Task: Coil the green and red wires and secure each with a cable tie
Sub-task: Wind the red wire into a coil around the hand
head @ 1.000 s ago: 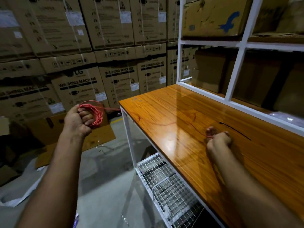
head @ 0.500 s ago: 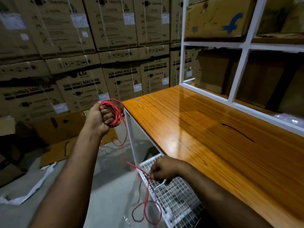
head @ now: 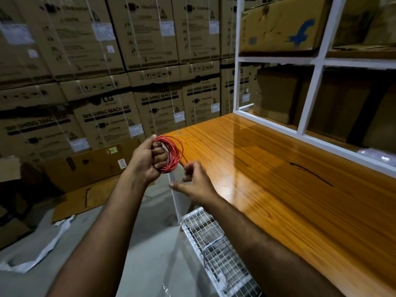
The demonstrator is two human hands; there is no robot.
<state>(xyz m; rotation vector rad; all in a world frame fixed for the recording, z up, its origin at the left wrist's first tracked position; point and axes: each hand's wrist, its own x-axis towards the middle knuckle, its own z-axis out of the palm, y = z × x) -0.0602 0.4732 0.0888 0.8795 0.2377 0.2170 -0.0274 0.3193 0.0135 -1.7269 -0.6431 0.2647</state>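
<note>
Closest to me, both forearms run up from the bottom edge, cut off below the elbows. Under the right forearm I see a white wire-mesh rack below the tabletop; what lies in it is too dim to name. My right hand hangs off the tabletop's near left corner, blurred, its fingers loosely curled; the fingertips sit just beside the coil's loose tail, and I cannot tell whether they pinch it or hold nothing. Just left of that, my left hand is fisted through the red wire, which is wound into a coil of many turns; the fingers hide the coil's left side, and something pale shows between knuckles and loops that I cannot identify. I find no green wire anywhere in view. On the tabletop, well right of the coil, lies a thin black strip, possibly a cable tie, too slim to be sure. Behind the tabletop stands a white shelf frame holding a cardboard box with a blue mark. Left of the tabletop, flattened cardboard lies on the floor, and beyond it stacked washing-machine cartons wall off everything further back.
</note>
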